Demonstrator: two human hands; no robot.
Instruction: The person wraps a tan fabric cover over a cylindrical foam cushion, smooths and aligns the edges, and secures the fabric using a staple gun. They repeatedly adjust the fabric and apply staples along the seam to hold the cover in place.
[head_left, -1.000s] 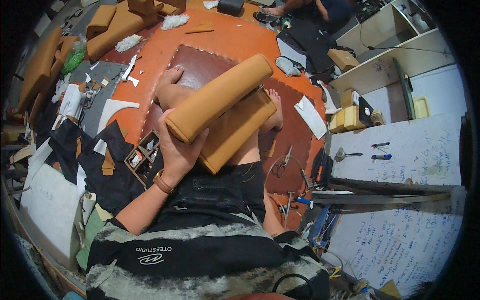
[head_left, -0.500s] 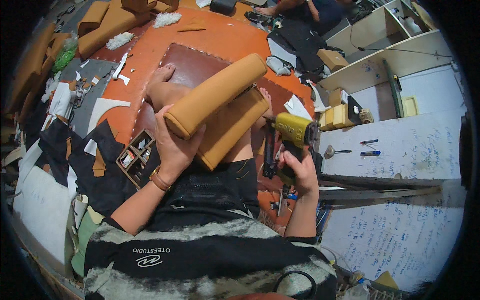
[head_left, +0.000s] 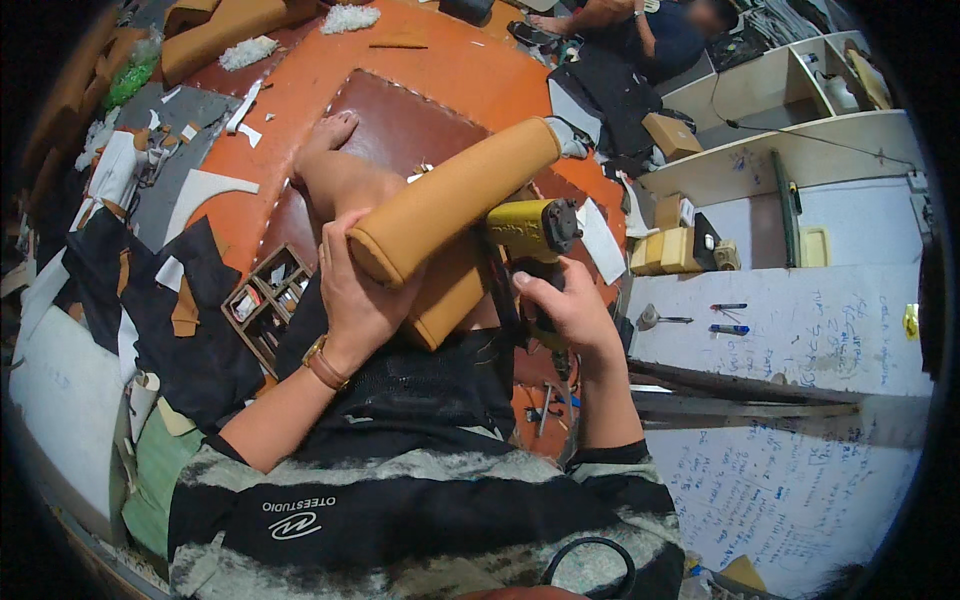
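Note:
Over my lap lies a tan upholstered piece [head_left: 455,205], made of a rounded roll above a flatter padded part. My left hand [head_left: 355,295] is closed on its near left end, and some of the fingers are hidden beneath the roll. A yellow and black pneumatic staple gun [head_left: 528,228] is in my right hand [head_left: 578,308], which is wrapped round the grip. The gun's head is close against the right side of the upholstered piece. Its nose is hidden, so I cannot tell whether it touches.
Left of my lap stands a divided wooden box [head_left: 268,305] of small items beside black fabric scraps [head_left: 200,350]. On the right are a white board with handwriting [head_left: 780,480], pens [head_left: 730,329] and yellow foam blocks [head_left: 665,250]. A person [head_left: 650,35] sits at the far right.
The staple gun has moved left and turned, coming up against the side of the upholstered piece. That piece has shifted slightly right and tilted, with my left hand still holding it.

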